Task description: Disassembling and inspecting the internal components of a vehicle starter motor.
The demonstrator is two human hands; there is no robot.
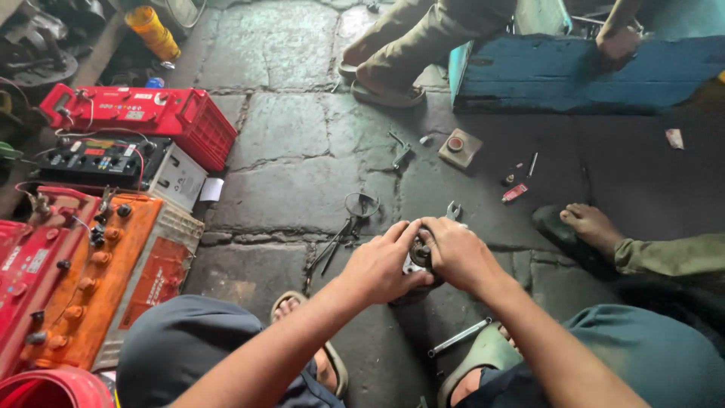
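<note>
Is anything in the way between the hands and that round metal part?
No. The left hand and right hand already grip the round metal part from both sides; nothing sits between them.

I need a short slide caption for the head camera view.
Left hand and right hand grip a small metal part above a stone floor, beside car batteries.
</note>
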